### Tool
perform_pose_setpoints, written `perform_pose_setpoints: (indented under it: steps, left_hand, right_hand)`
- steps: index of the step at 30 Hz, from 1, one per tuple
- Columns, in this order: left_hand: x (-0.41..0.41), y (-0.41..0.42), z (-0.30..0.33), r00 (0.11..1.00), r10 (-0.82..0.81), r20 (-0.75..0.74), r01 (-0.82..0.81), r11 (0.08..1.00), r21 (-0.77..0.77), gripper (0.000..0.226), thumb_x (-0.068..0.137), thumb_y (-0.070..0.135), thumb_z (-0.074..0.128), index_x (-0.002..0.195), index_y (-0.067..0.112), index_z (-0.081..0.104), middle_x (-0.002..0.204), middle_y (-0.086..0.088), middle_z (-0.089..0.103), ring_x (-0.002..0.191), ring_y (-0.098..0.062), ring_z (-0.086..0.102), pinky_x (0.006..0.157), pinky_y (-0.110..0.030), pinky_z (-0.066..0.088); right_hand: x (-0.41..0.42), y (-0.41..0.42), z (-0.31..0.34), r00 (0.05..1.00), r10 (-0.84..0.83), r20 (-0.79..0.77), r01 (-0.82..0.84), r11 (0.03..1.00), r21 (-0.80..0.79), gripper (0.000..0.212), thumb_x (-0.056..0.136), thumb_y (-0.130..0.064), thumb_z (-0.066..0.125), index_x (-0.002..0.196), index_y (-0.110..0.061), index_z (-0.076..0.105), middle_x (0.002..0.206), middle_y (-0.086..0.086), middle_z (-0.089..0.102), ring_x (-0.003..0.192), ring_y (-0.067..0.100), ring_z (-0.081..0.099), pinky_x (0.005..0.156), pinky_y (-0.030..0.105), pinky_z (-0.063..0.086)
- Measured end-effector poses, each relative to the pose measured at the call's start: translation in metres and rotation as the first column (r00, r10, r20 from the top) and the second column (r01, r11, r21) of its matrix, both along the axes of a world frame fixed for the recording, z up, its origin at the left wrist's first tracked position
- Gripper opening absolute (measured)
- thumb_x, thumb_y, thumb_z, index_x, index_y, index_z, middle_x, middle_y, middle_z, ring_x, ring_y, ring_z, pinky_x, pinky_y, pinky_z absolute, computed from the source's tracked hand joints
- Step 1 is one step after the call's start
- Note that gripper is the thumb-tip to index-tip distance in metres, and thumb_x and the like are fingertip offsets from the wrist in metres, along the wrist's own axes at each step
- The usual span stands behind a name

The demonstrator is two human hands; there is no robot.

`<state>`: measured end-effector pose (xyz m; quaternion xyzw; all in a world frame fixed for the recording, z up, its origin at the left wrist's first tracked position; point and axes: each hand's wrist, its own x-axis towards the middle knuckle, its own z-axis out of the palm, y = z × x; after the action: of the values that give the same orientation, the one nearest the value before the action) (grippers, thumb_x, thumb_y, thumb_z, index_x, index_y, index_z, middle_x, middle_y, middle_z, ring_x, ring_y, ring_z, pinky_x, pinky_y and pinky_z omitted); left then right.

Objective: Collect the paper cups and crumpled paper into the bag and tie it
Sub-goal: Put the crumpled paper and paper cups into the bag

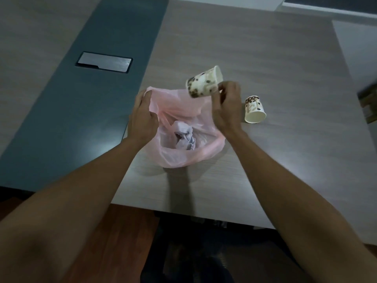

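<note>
A thin pink plastic bag (179, 152) lies open on the wooden table (265, 58). Crumpled white paper (184, 137) sits inside it. My left hand (142, 117) grips the bag's left rim and holds the mouth open. My right hand (226, 107) holds a paper cup (204, 81) with brown bean print by its rim, tilted on its side above the bag's far edge. A second paper cup (255, 110) of the same print lies tipped over on the table just right of my right hand, its mouth facing me.
A dark grey strip (91, 111) runs down the table's left part, with a metal cable hatch (104, 62) set in it. A box-like object (368, 105) shows at the right edge. The table's front edge lies close to me, with wooden floor below.
</note>
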<state>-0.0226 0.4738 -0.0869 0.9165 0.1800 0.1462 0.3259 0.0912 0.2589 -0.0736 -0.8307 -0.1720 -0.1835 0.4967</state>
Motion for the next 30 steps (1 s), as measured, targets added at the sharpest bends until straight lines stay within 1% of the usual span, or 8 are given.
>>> perform_pose_setpoints:
  steps: [6,10,15,18,20,22,25,30]
  left_hand:
    - [-0.005,0.006,0.004,1.000,-0.014,-0.015,0.014,1.000,-0.009,0.070,0.088,-0.009,0.045,0.154,0.014,0.037,0.161,0.001,0.030,0.137,-0.024,0.045,0.102,-0.036,0.044]
    - [-0.006,0.006,0.004,1.000,-0.017,-0.020,0.018,0.999,0.027,0.064,0.092,-0.001,0.047,0.153,0.016,0.036,0.160,0.003,0.031,0.133,-0.025,0.048,0.099,-0.039,0.046]
    - [-0.006,0.005,0.004,0.999,0.045,0.002,-0.043,0.928,0.371,0.029,0.094,0.028,0.056,0.121,0.019,0.064,0.140,-0.003,0.051,0.109,-0.032,0.057,0.088,-0.049,0.051]
    - [-0.001,0.009,0.004,0.998,0.066,-0.006,-0.052,0.841,0.538,0.012,0.086,0.033,0.065,0.091,0.022,0.064,0.143,-0.006,0.048,0.118,-0.032,0.047,0.090,-0.044,0.038]
    - [0.008,0.011,0.002,0.999,-0.015,-0.031,0.031,0.800,0.600,0.007,0.084,0.029,0.067,0.085,0.022,0.065,0.155,-0.008,0.038,0.132,-0.034,0.040,0.094,-0.046,0.032]
    - [0.023,0.013,0.000,0.985,-0.145,-0.093,0.171,0.752,0.636,0.007,0.084,0.026,0.070,0.088,0.022,0.074,0.161,-0.009,0.033,0.144,-0.036,0.031,0.101,-0.050,0.028]
    - [0.048,0.013,-0.001,0.936,-0.225,-0.272,0.349,0.703,0.620,0.023,0.088,0.023,0.068,0.109,0.019,0.077,0.150,-0.007,0.051,0.140,-0.035,0.039,0.105,-0.054,0.033]
    - [0.065,0.007,-0.001,0.940,-0.163,-0.301,0.313,0.766,0.562,0.037,0.093,0.004,0.054,0.127,0.014,0.063,0.132,-0.008,0.060,0.100,-0.039,0.062,0.075,-0.050,0.054]
  right_hand:
    - [-0.068,0.023,-0.041,0.937,0.325,-0.128,-0.345,0.917,-0.198,0.008,0.101,-0.008,0.055,0.098,0.000,0.058,0.095,0.013,0.056,0.080,0.025,0.052,0.072,0.040,0.046]
    - [-0.072,0.018,-0.063,0.856,0.409,-0.317,-0.517,0.686,-0.511,0.022,0.102,-0.018,0.052,0.109,-0.005,0.068,0.104,0.016,0.062,0.091,0.035,0.060,0.077,0.048,0.050]
    - [-0.045,-0.011,-0.051,0.938,0.187,-0.292,-0.309,0.833,-0.460,0.023,0.095,-0.030,0.051,0.104,-0.016,0.067,0.105,0.006,0.064,0.088,0.027,0.062,0.076,0.040,0.053]
    - [-0.014,-0.034,-0.048,0.974,-0.111,-0.196,0.020,0.910,-0.415,0.025,0.092,-0.015,0.054,0.116,-0.009,0.060,0.118,0.014,0.061,0.104,0.036,0.059,0.080,0.047,0.052]
    - [0.007,-0.049,-0.049,0.935,-0.287,-0.207,0.152,0.853,-0.499,0.047,0.087,-0.009,0.057,0.133,-0.008,0.052,0.134,0.020,0.052,0.120,0.041,0.050,0.094,0.050,0.047]
    - [0.027,-0.061,-0.053,0.890,-0.355,-0.286,0.109,0.774,-0.623,0.069,0.085,-0.010,0.063,0.149,-0.014,0.037,0.150,0.020,0.036,0.133,0.043,0.037,0.104,0.051,0.039]
    - [0.054,-0.067,-0.062,0.874,-0.305,-0.378,-0.065,0.698,-0.713,0.083,0.087,-0.012,0.065,0.157,-0.025,0.023,0.162,0.020,0.014,0.140,0.047,0.030,0.109,0.055,0.034]
    - [0.072,-0.059,-0.082,0.887,-0.272,-0.374,-0.085,0.699,-0.710,0.066,0.093,-0.017,0.063,0.152,-0.024,0.035,0.133,0.023,0.049,0.112,0.046,0.058,0.092,0.046,0.048]
